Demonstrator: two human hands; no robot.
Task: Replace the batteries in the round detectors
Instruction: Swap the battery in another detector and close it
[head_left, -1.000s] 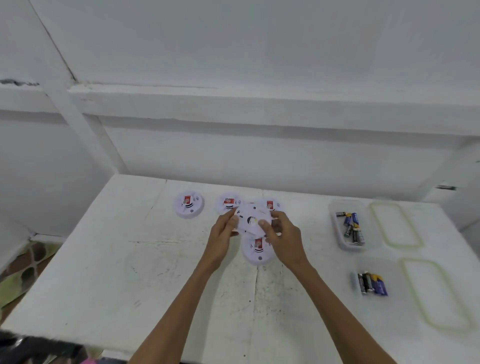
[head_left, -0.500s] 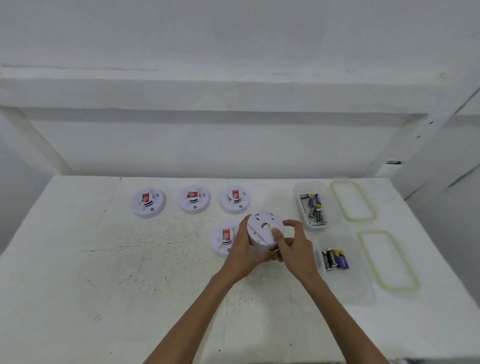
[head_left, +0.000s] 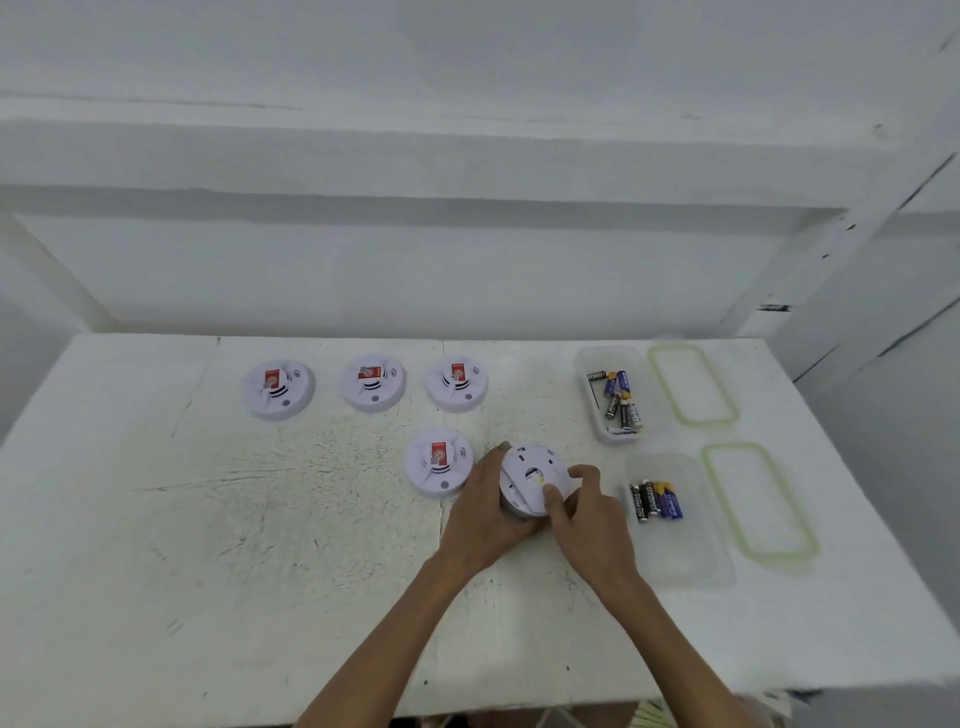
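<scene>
The round white plastic detector (head_left: 530, 480) being worked on is held back-up and tilted toward the camera, just above the scuffed white table (head_left: 260, 519), to the right of a second detector (head_left: 439, 461) that lies face-up with its red label showing; the left hand (head_left: 485, 512) cups its left rim and underside, fingers curled round it; the right hand (head_left: 592, 519) grips the right rim, its thumb pressing on the back beside a small dark opening with a touch of yellow in it. The step looks to be opening the back to reach the cells; whether a cover is already off is too small to tell. To do it well, let the left hand alone hold the body steady and let the right thumb do the prying or sliding, with light force so the thin plastic catch does not snap; keep the unit low over the table so a loose cell drops a short way and does not roll off. Two clear plastic tubs, the far one (head_left: 610, 356) and the near one (head_left: 685, 556), each hold batteries; which is the fresh supply cannot be told, so settle that before reaching, and keep spent cells apart from new.
</scene>
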